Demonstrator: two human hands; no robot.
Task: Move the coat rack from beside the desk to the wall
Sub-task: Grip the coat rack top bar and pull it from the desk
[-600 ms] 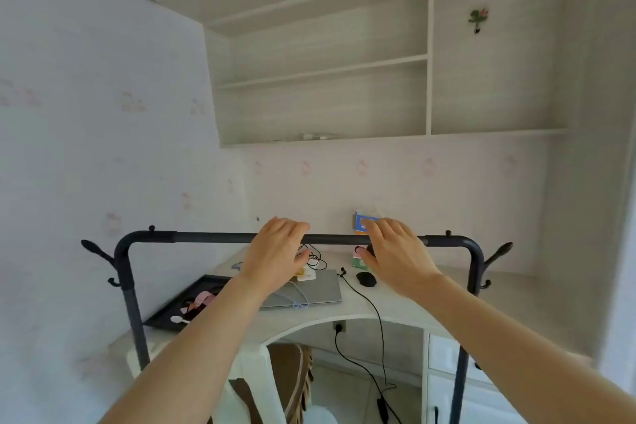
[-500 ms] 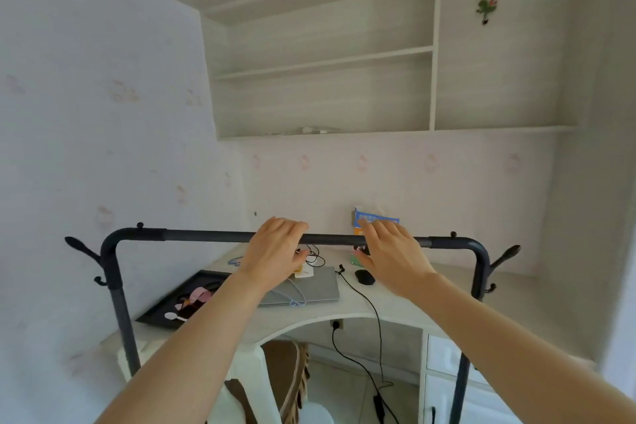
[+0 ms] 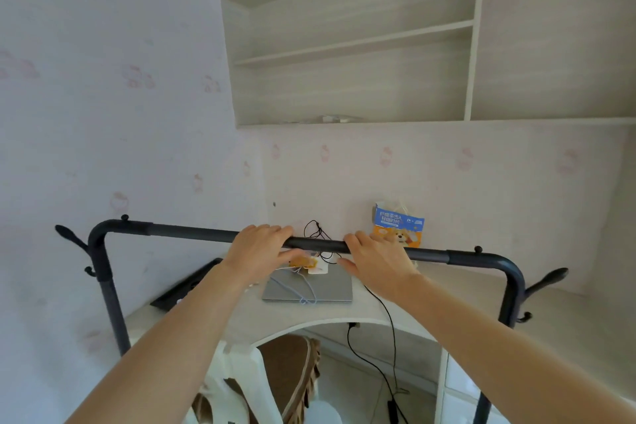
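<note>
The coat rack (image 3: 192,234) is a dark metal frame: one long top bar running across the view, bent down at rounded corners into two uprights. The bar tilts slightly, its left end higher in the view than its right. A curved hook (image 3: 70,236) juts outward from the left corner and another hook (image 3: 547,280) from the right, with smaller hooks lower on each upright and a little knob on top near each bend. The rack stands between the person and the white desk (image 3: 430,289), its left upright close to the wallpapered left wall (image 3: 103,113).

The left hand (image 3: 256,246) is closed over the top bar near its middle, fingers curled across the top and the thumb underneath. The right hand (image 3: 377,260) grips the same bar just beside it, fingers wrapped over and the thumb spread out below.

Behind the bar, a closed grey laptop (image 3: 309,286) lies on the desk, a black cable (image 3: 389,320) trails off the desk edge, and a blue and orange box (image 3: 397,224) stands against the back wall.
</note>
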